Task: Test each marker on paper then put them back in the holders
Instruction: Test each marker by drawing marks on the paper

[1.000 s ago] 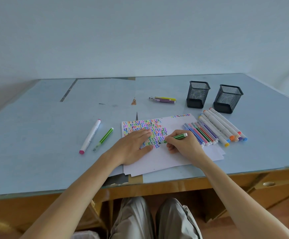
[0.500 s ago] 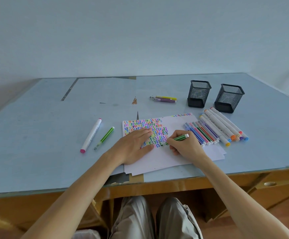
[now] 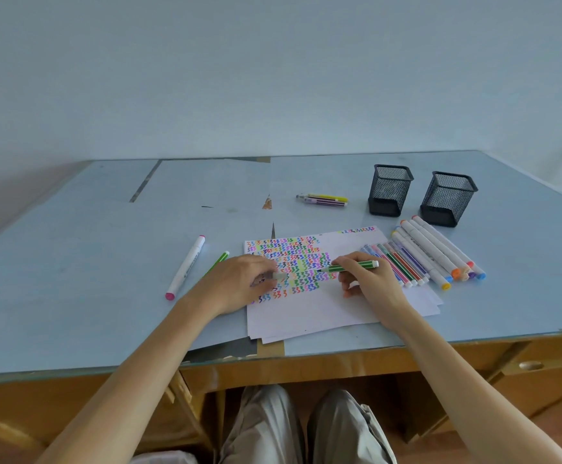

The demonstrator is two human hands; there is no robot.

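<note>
A pale blue glass-topped wooden desk (image 3: pixel 71 262) stands against a plain light wall (image 3: pixel 272 78); a brass drawer knob (image 3: pixel 530 365) shows under its front right corner.

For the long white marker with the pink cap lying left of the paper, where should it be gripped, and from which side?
Grip the long white marker with the pink cap at mid-barrel, from above, fingers across its width. It lies flat on the blue table with free space on both sides.

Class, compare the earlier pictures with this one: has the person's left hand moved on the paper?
Yes. The left hand has slid left towards the paper's left edge; it lay flat, and its fingers now curl round a small pale thing, likely the cap.
</note>
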